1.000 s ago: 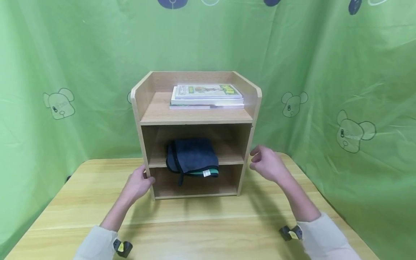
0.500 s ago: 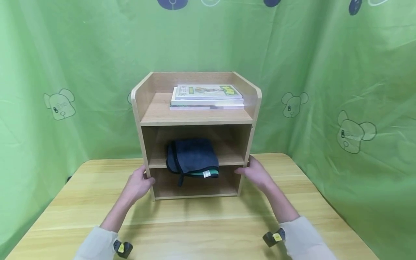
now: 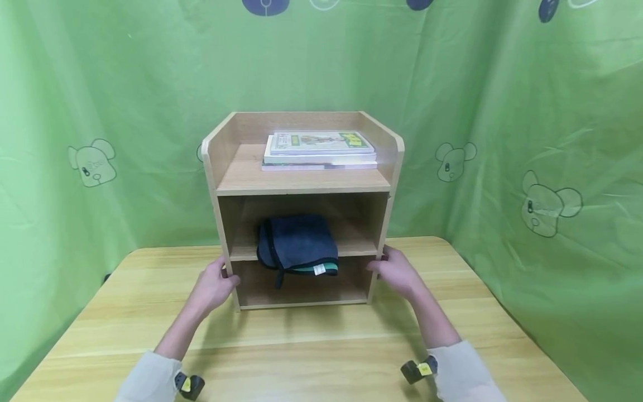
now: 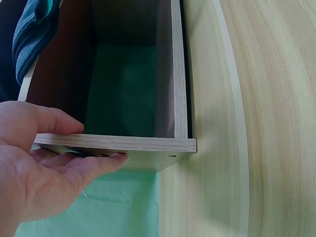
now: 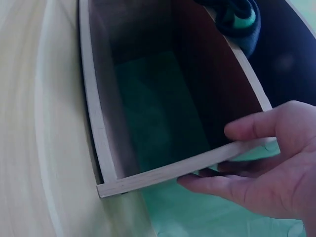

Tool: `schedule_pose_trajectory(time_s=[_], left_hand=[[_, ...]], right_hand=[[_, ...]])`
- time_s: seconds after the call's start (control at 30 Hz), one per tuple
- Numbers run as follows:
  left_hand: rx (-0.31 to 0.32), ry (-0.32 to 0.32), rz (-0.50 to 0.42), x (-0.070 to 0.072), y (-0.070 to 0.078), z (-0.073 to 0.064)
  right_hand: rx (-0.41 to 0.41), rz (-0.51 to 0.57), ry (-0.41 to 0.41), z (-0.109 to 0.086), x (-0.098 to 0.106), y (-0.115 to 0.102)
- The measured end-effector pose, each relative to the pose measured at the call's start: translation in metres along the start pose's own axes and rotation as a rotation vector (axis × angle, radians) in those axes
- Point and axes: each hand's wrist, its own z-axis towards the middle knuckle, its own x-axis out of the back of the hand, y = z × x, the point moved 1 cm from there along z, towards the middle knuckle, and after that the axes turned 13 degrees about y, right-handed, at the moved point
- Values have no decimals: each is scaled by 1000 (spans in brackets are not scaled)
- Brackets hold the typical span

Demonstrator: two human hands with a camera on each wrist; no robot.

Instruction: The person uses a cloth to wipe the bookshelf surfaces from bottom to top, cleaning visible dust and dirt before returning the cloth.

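Observation:
A small wooden shelf unit [image 3: 303, 190] with three levels stands on the table, facing me. My left hand [image 3: 212, 285] grips its left side panel [image 4: 123, 143], thumb on the inner face and fingers on the outer one. On the other side my right hand [image 3: 399, 273] pinches the right side panel [image 5: 182, 167] in the same way, thumb inside the lower compartment. A folded dark blue towel [image 3: 301, 241] with a green underside lies on the middle shelf and hangs over its front edge. Several stacked books [image 3: 319, 151] lie on the top level.
The light wood table [image 3: 301, 352] extends in front of the unit and to both sides. Green curtains [image 3: 150, 84] with bear drawings enclose the back and sides. The lower compartment has an open back, with green fabric [image 4: 121, 91] showing through.
My right hand has moved left from beside the unit and taken hold of its right side panel. The left hand has kept its grip, and the unit stands in place.

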Motion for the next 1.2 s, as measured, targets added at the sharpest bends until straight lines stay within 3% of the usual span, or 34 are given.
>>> schedule_pose_trajectory(time_s=[0.4,0.67,0.73,0.83,0.93,1.0,1.07,1.2], left_hand=[[-9,8,12,0,0,-1],[-47,-50,52,3,5,0],[-37,-107,86,7,8,-1],[-1,-270,172,14,16,-4],[7,-442,371,23,28,-8],[-80,-518,507,26,39,-13],[-204,-537,610,26,54,-18],[-467,-452,618,22,92,-27]], right_hand=[[32,-42,14,-1,2,3],[29,-61,9,-2,5,3],[24,-51,3,-2,5,3],[18,-39,2,-2,4,3],[17,-37,7,-2,4,5],[16,-35,7,-2,3,5],[18,-40,8,-2,3,4],[18,-38,10,-3,3,3]])
